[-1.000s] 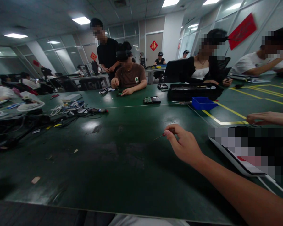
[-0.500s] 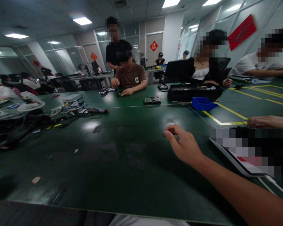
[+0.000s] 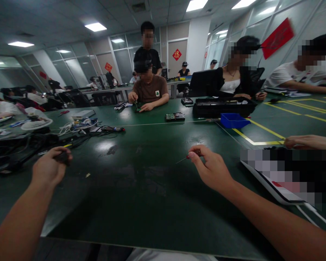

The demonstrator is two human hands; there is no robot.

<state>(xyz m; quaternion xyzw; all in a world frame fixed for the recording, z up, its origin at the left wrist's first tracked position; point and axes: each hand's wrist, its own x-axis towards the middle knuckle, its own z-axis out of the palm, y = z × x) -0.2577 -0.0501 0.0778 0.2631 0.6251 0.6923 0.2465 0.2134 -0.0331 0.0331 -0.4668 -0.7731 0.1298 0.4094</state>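
In the head view my right hand (image 3: 210, 165) is closed around a thin screwdriver (image 3: 182, 160) with a reddish handle. Its slim metal shaft points left, a little above the green tabletop (image 3: 141, 214). On the left, my left hand (image 3: 48, 168) is raised over the table with curled fingers. Between them is a small dark object (image 3: 62, 157), whose kind I cannot make out. A wide gap separates the two hands.
Tangled black cables (image 3: 15, 150) lie at the left. Farther off are a hard drive (image 3: 175, 116), a blue bin (image 3: 233, 120) and a long black tray (image 3: 222, 107). At right lies a white-edged, laptop-like device (image 3: 268, 183) with a co-worker's hand (image 3: 306, 140) beside it. Other people sit around.
My left hand has come into view from the lower left, holding the small dark object. The right hand and screwdriver stay almost still. The standing person behind has shifted right.
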